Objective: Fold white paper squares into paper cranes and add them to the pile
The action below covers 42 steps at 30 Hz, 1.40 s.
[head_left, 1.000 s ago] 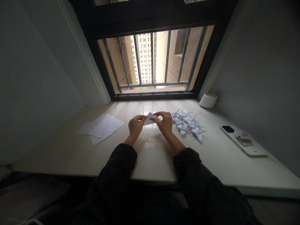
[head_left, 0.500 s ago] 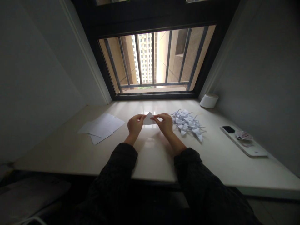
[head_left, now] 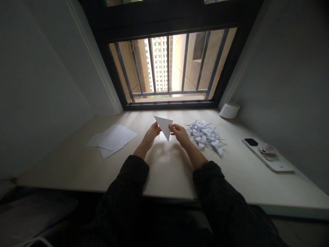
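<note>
A white sheet of paper folded into a triangle (head_left: 164,126) is held up over the white ledge, one point toward me. My right hand (head_left: 180,134) pinches its right edge, thumb on the front face. My left hand (head_left: 151,134) is at the left edge, fingers curled and partly hidden behind the paper. To the right of my right hand lies a pile of small folded white paper figures (head_left: 205,134) with thin pointed ends. Flat white paper sheets (head_left: 114,137) overlap on the ledge, left of my left hand.
A phone (head_left: 268,156) with a round grip on its back lies at the right. A white round device (head_left: 229,110) stands in the far right corner. Behind is a dark-framed window (head_left: 167,105) with bars outside. The ledge's front edge (head_left: 169,198) runs below my forearms.
The folded paper has turned between my hands, its point swinging from the top down toward me. My left hand has shifted its grip slightly. The pile and flat sheets have stayed put.
</note>
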### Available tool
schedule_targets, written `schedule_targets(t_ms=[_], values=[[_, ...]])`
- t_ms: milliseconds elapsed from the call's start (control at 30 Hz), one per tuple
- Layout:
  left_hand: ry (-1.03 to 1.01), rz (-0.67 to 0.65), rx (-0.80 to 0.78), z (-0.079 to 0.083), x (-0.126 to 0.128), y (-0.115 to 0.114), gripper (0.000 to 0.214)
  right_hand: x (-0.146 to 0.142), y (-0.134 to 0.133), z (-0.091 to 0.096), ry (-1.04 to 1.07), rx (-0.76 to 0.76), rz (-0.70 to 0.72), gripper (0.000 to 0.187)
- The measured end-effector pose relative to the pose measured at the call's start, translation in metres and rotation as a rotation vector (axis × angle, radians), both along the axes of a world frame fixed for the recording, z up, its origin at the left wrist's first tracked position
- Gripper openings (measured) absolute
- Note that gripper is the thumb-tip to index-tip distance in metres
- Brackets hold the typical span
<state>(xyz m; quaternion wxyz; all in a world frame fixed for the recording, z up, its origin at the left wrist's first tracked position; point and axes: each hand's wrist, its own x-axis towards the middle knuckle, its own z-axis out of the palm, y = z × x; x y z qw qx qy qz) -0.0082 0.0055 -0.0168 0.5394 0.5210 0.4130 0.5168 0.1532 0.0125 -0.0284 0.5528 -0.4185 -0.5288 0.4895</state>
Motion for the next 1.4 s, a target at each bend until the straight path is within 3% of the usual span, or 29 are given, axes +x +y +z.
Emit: schedule_targets(t_ms=[167, 300, 433, 600, 767, 900, 1067, 1267, 1400], values=[[-0.143, -0.129, -0.008, -0.004, 0.006, -0.003, 0.078, 0.003, -0.006, 0.004, 0.063, -0.133, 0.165, 0.047], [-0.122, -0.049, -0.025, -0.009, 0.003, 0.001, 0.071, 0.004, -0.003, 0.0, 0.134, -0.195, 0.215, 0.046], [-0.084, 0.16, -0.038, -0.012, -0.005, 0.007, 0.057, 0.007, 0.003, -0.006, 0.128, -0.203, 0.109, 0.044], [-0.051, 0.29, -0.045, -0.005, -0.01, 0.005, 0.05, 0.012, 0.01, -0.013, 0.076, -0.184, -0.073, 0.046], [0.036, 0.335, -0.029, 0.001, -0.006, -0.002, 0.045, 0.017, 0.01, -0.013, 0.039, -0.141, -0.222, 0.05], [0.148, 0.264, 0.093, 0.001, -0.004, -0.001, 0.038, 0.02, 0.009, -0.011, -0.013, -0.078, -0.295, 0.052], [0.125, 0.14, 0.1, 0.002, -0.004, -0.003, 0.036, 0.022, 0.012, -0.015, -0.151, 0.016, -0.359, 0.053], [0.198, 0.271, 0.085, -0.002, -0.01, -0.001, 0.041, 0.022, 0.011, -0.015, -0.139, -0.007, -0.32, 0.052], [0.39, 0.373, 0.093, -0.005, -0.018, 0.001, 0.037, 0.022, 0.009, -0.012, -0.127, -0.051, -0.268, 0.048]])
